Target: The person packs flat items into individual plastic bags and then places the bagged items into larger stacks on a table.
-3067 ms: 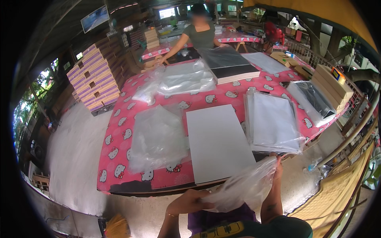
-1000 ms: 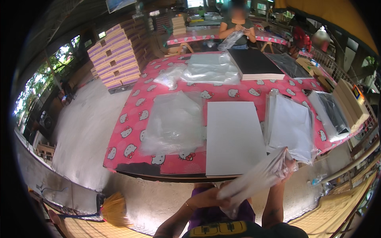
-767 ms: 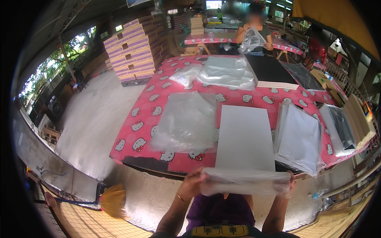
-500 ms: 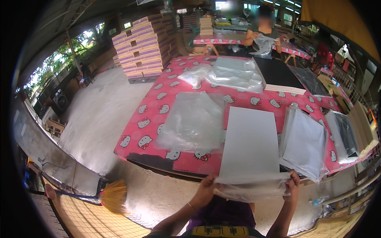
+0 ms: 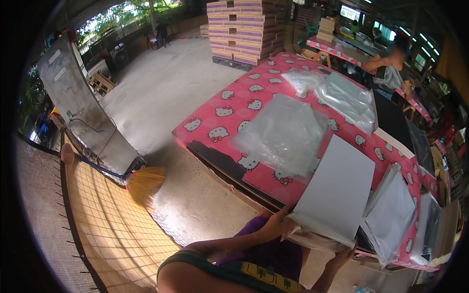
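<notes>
A white rectangular board (image 5: pixel 338 180) lies near the front edge of the table, its near end toward me. Around that near end is a clear plastic bag (image 5: pixel 320 238), bunched up. My left hand (image 5: pixel 279 223) is closed on the bag's left side, at the board's near left corner. At the near right corner my right hand (image 5: pixel 343 257) grips the other side of the bag, its fingers partly hidden. To the right lies a stack of white sheets in clear plastic (image 5: pixel 391 215). Left of the board, a pile of flat clear bags (image 5: pixel 283 132) rests on the table.
The table (image 5: pixel 224 111) has a pink cartoon-cat cover. More clear plastic (image 5: pixel 344 100) and a black-topped stack (image 5: pixel 393 119) lie farther back. Another person (image 5: pixel 391 73) handles plastic beyond the table. Stacked cartons (image 5: pixel 244 34) stand behind; a broom (image 5: pixel 145 185) is at the left.
My view has swung left, so the table and board sit farther right and tilted. Both hands still hold the bag, now closer against the board's near end.
</notes>
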A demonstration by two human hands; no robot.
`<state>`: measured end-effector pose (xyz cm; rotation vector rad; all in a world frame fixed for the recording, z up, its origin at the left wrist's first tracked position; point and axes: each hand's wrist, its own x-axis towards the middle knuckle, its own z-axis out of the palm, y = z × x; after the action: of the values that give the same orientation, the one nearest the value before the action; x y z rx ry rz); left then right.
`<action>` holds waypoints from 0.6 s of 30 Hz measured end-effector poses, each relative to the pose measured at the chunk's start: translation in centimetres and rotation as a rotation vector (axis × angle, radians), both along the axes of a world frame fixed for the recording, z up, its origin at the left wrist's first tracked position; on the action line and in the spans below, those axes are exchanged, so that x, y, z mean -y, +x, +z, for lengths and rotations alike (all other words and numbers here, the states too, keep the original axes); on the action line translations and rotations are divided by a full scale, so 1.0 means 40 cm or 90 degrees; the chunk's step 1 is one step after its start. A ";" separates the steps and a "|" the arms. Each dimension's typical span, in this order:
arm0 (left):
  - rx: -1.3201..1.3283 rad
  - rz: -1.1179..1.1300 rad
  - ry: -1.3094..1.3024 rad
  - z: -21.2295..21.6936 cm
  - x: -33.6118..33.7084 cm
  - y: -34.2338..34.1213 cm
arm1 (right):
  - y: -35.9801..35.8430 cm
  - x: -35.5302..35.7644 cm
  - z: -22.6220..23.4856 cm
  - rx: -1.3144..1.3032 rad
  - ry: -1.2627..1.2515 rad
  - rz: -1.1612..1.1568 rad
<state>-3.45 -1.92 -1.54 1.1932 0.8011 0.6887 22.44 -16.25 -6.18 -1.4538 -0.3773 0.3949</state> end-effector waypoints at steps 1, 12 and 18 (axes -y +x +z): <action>0.051 0.013 0.000 0.005 -0.003 0.003 | 0.002 -0.004 -0.002 0.015 0.011 0.019; 0.028 0.129 -0.021 0.015 -0.009 0.026 | -0.002 0.021 0.071 0.114 -0.061 0.136; -0.106 0.112 0.161 -0.068 0.009 -0.069 | -0.098 0.062 0.073 0.121 -0.096 0.105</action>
<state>-6.19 -2.29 -4.25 1.4333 0.9889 0.8616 18.53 -18.72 -3.27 -1.6184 -0.6351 0.4262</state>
